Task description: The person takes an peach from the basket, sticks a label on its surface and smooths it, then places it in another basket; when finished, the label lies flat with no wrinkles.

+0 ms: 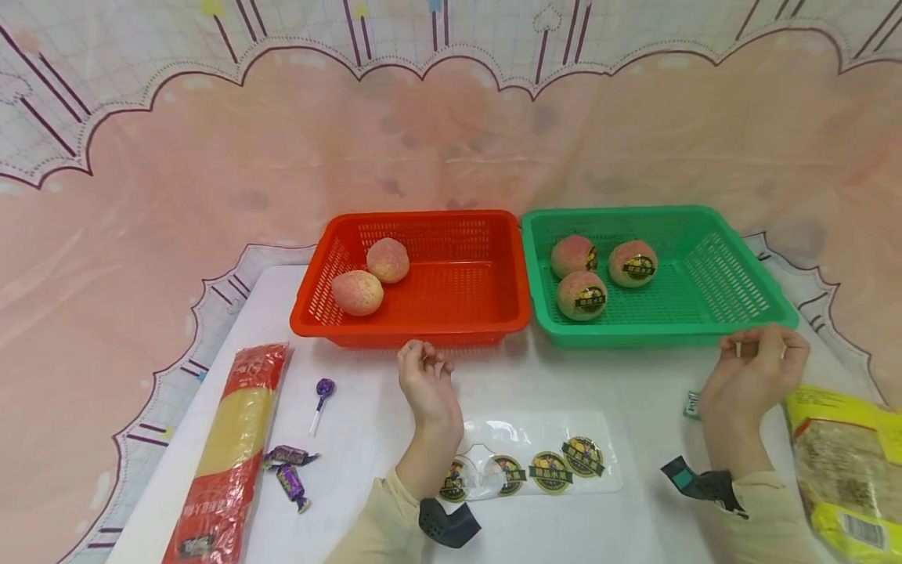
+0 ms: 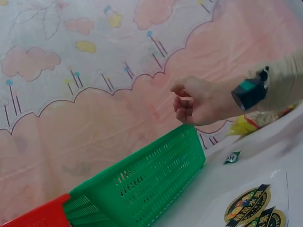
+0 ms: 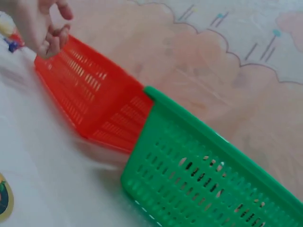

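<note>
pink cloud-patterned cloth (image 1: 451, 157) hangs behind a white table (image 1: 564, 384). from the head, the left hand (image 1: 431, 392) is raised near the front of a red basket (image 1: 451, 294) with two plain peaches (image 1: 357, 293), fingers loosely bent; the right hand (image 1: 754, 376) is by the front right corner of a green basket (image 1: 676, 338) bearing three stickered peaches (image 1: 578, 286), its fingers curved. a clear sticker sheet (image 1: 564, 427) lies between the forearms (image 1: 736, 446); a green-wrapped sweet (image 1: 692, 405) and a yellow bag (image 1: 846, 470) flank the right hand. in the left wrist view, the right hand shows above the green basket's corner, fingers bent toward the palm. in the right wrist view, the left hand's thumb stands apart from its bent fingers; whether they touch the red basket i cannot tell.
</note>
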Tool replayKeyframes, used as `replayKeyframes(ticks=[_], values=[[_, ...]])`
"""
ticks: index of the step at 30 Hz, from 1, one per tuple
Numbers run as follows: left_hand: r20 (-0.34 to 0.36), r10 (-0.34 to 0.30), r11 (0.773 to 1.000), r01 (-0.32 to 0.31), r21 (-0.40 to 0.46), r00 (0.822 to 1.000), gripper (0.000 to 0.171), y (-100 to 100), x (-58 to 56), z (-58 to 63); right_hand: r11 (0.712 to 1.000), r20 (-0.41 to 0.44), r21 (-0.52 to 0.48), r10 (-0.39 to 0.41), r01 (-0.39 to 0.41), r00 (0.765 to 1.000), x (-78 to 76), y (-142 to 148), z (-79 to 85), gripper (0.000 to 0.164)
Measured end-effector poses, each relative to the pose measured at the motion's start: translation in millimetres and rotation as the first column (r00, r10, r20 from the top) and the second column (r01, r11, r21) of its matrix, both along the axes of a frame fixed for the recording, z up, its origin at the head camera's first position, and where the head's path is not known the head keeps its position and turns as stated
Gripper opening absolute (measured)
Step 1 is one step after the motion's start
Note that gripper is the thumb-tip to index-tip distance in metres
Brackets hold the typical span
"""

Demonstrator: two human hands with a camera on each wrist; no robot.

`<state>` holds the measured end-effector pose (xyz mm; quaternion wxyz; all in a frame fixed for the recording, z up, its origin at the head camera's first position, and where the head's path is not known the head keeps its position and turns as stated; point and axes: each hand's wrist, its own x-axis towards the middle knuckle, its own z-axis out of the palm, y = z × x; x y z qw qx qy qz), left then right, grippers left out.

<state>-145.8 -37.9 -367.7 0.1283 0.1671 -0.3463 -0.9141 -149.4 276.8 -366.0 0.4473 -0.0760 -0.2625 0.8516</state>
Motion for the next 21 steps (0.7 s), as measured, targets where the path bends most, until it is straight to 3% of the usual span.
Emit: replayKeyframes(ticks=[4,8,13,18,21], values=[[0.082,0.012,0.995,-0.020,0.095,0.997,0.007,-7,-1.8,-3.5,0.994,-0.046,0.094,0.057,-0.052,0.997,-0.2,-12,-1.6,0.014],[0.081,-0.028,0.973,0.009,0.233,0.996,0.012,-18,-7.0,-3.1,0.963,-0.077,0.220,0.178,-0.157,0.981,-6.6,-32,-2.5,0.010],[0.003,-0.044,0.951,0.041,0.308,0.999,0.016,-23,-11.9,-3.8,0.887,-0.074,0.343,0.354,-0.309,0.932,-13.6,-56,2.6,0.004],[-0.005,-0.090,0.939,0.086,0.332,0.996,0.035,-21,-12.9,-5.8,0.799,0.021,0.427,0.460,-0.424,0.887,-18.7,-76,11.9,0.009],[-0.021,-0.138,0.934,0.137,0.330,0.990,0.048,-19,-15.0,-7.1,0.733,0.076,0.467,0.525,-0.495,0.848,-25.2,-87,19.1,0.010]])
